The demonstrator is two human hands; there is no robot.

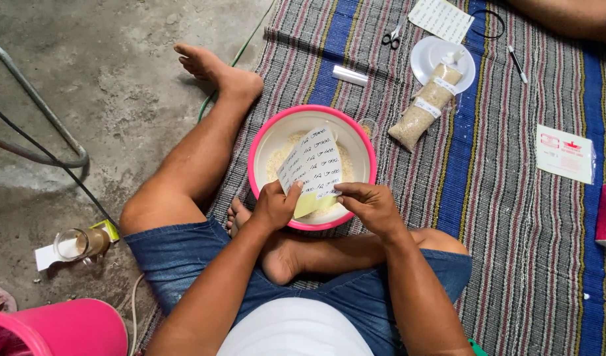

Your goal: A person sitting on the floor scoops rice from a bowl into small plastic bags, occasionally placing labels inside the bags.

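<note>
My left hand (pixel 275 206) grips the lower left of a white sticker sheet (pixel 311 163) covered with handwritten labels. My right hand (pixel 369 204) pinches the sheet's lower right edge, where a yellowish backing shows. The sheet hangs over a pink-rimmed white bowl (pixel 266 140) holding rice (pixel 277 160), set on the mat between my legs.
A striped woven mat (pixel 514 217) carries a long bag of rice (pixel 424 109) lying on a white lid (pixel 423 55), scissors (pixel 391 37), a white tube (pixel 350 75), a pen (pixel 517 64), a paper sheet (pixel 441 18) and a white packet (pixel 565 153). A glass (pixel 82 242) and pink bucket (pixel 59 328) stand on the concrete at left.
</note>
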